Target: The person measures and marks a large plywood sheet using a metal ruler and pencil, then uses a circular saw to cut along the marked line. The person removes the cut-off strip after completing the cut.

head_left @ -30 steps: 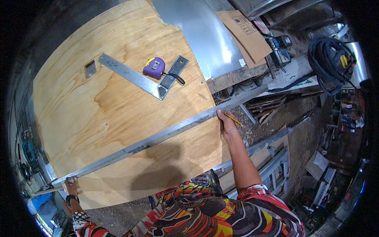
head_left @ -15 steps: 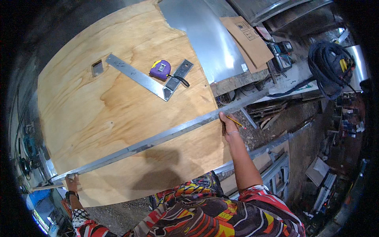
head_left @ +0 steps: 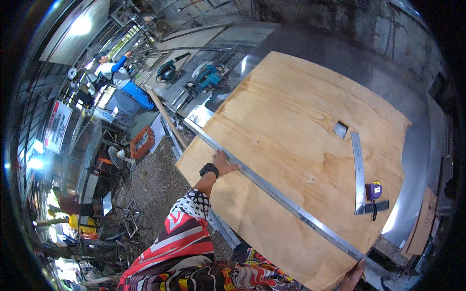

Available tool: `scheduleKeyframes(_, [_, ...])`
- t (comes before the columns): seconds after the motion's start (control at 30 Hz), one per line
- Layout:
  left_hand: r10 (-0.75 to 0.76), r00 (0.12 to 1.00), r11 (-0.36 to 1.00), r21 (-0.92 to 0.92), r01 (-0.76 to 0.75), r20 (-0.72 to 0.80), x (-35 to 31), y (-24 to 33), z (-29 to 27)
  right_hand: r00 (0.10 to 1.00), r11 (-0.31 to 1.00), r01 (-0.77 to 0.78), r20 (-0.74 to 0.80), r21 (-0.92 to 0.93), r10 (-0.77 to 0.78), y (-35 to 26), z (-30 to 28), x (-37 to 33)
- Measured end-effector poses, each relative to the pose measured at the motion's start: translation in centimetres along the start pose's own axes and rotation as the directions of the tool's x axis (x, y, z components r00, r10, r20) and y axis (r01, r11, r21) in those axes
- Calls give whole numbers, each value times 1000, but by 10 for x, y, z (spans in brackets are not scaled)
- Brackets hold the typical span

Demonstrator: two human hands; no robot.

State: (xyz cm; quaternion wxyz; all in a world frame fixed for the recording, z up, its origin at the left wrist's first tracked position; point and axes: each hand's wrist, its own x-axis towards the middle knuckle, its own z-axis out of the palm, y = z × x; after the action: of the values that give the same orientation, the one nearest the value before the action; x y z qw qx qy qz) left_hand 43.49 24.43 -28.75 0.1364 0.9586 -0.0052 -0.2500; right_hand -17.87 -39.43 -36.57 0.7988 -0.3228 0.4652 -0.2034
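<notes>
A long, straight metal bar (head_left: pixel 286 201) lies diagonally across a pale plywood sheet (head_left: pixel 281 102). My left hand (head_left: pixel 224 165), with a dark watch at its wrist, presses on the bar's near edge toward its far left end, fingers spread and thumb stretched along it. At the lower border, my right hand (head_left: pixel 353 276) is closed at the bar's near right end, by the edge of the sheet; it is dim and partly cut off. No pencil shows in it now. A metal square (head_left: pixel 359 179) lies on the sheet, and a purple tape measure (head_left: pixel 373 190) sits inside its angle.
Beyond the sheet's far left corner lie a teal circular saw (head_left: pixel 209 77) and a dark angle grinder (head_left: pixel 166 72). An orange crate (head_left: pixel 141 141) stands on gravel. Another person (head_left: pixel 121 80) works in the background. Cardboard (head_left: pixel 421 223) lies at right, and the plywood has a small square hole (head_left: pixel 341 129).
My view has swung left, bringing the workshop and the other person into sight. My right hand, which showed a yellow pencil before, is now at the lower border. The bar still lies across the plywood.
</notes>
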Motion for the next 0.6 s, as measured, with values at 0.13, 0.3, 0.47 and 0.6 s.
scheduleKeyframes(0.13, [-79, 996, 979, 191, 70, 42, -19, 41, -14, 996, 995, -83, 22, 50, 82, -15, 48, -35])
scheduleKeyframes(0.3, [50, 999, 985, 166, -51, 11, 33, -43, -17, 953, 933, -5, -284, -359, -104, -19, 67, -39])
scheduleKeyframes(0.47, [167, 986, 983, -79, -167, -4, 52, -143, -62, 882, 463, 121, -119, -878, -456, -35, 86, -68])
scheduleKeyframes(0.6, [3, 999, 1000, 15, -4, 32, 67, -92, -49, 861, 681, 146, -246, -717, -444, -88, 87, -49])
